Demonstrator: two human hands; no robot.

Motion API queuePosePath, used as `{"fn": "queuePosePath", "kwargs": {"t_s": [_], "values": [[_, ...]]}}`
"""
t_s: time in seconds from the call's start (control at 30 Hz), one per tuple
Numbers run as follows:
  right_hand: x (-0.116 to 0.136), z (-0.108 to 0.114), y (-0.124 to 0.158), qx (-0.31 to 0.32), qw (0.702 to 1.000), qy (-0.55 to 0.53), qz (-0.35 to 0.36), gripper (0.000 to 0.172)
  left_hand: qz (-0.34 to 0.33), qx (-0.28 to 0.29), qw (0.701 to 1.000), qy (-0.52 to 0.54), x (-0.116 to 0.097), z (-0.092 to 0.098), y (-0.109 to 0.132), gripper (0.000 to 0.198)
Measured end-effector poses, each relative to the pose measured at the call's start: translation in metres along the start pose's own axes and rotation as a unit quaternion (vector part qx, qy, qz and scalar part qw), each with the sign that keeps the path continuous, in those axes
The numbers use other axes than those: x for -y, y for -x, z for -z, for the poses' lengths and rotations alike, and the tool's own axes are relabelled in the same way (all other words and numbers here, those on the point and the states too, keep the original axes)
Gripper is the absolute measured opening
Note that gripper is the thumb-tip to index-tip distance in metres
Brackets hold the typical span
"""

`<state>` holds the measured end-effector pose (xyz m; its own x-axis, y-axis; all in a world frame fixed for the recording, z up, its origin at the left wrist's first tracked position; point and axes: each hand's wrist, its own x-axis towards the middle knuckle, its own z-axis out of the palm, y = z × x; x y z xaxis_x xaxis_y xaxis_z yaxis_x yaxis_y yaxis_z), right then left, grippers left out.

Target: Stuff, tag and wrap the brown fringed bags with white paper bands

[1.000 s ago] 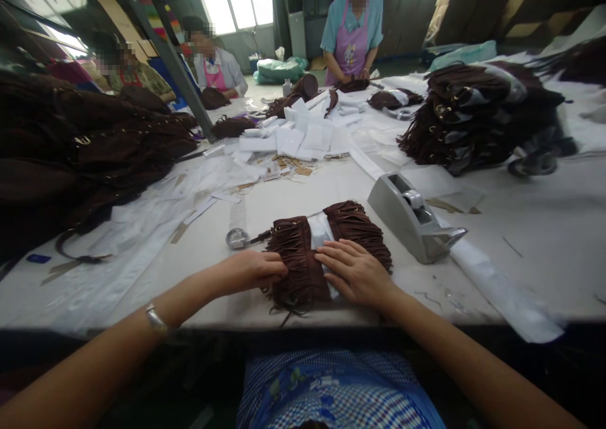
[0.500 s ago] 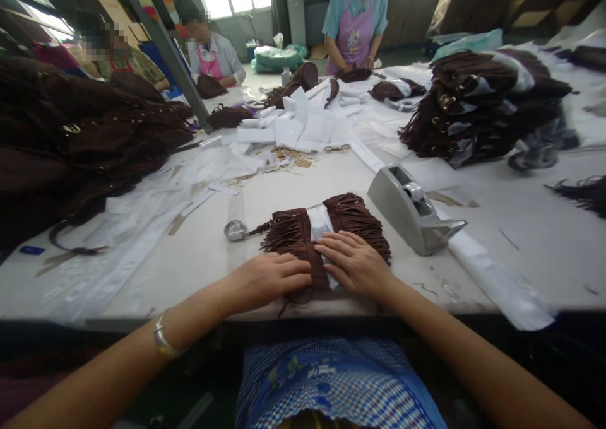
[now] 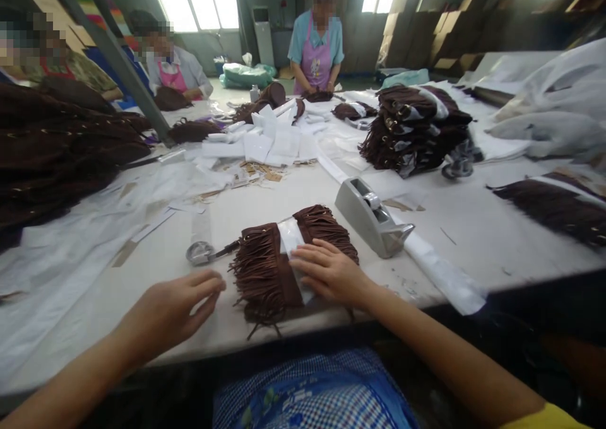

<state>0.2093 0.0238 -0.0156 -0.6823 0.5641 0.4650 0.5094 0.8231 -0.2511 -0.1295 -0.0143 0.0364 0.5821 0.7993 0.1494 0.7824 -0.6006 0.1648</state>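
near the table's [image 3: 227, 209] front edge, the fringed bag [image 3: 258, 264] lies under my flattened right hand [image 3: 330, 271], beside my loose left hand [image 3: 173, 308].

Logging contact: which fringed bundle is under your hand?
The fringed bundle left of the tape dispenser: the right hand lies on it. No hand touches the stack or far-right bundle.

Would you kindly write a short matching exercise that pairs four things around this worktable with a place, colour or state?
1. Left hand
2. Right hand
3. Tape dispenser
4. Stack of fringed bundles

A. Grey
B. Resting on the nearest fringed bundle
C. Dark brown, farther back
D. Apart from the nearest fringed bundle, to its left

Pairs: 1-D, 2-B, 3-A, 4-C
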Motion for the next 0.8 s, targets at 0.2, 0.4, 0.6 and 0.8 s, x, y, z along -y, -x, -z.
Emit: {"fn": "queuePosePath", "kwargs": {"t_s": [0.2, 0.4, 0.6, 0.8], "values": [[-0.031, 0.025, 0.015, 0.02, 0.998, -0.041, -0.053, 0.027, -0.054, -0.073, 0.99, 0.109, -0.046, -0.038, -0.027, 0.023], [-0.026, 0.031, 0.045, -0.031, 0.997, -0.021, -0.074, 0.037, 0.172, -0.181, 0.954, 0.164, -0.028, -0.074, 0.007, 0.027], [-0.018, 0.02, 0.067, -0.03, 0.994, -0.001, -0.105, 0.053, 0.208, -0.202, 0.941, 0.174, -0.051, -0.09, 0.009, 0.038], [-0.031, 0.025, 0.085, -0.075, 0.986, -0.012, -0.148, 0.042, 0.197, -0.19, 0.949, 0.158, -0.043, -0.096, 0.002, 0.021]]}}
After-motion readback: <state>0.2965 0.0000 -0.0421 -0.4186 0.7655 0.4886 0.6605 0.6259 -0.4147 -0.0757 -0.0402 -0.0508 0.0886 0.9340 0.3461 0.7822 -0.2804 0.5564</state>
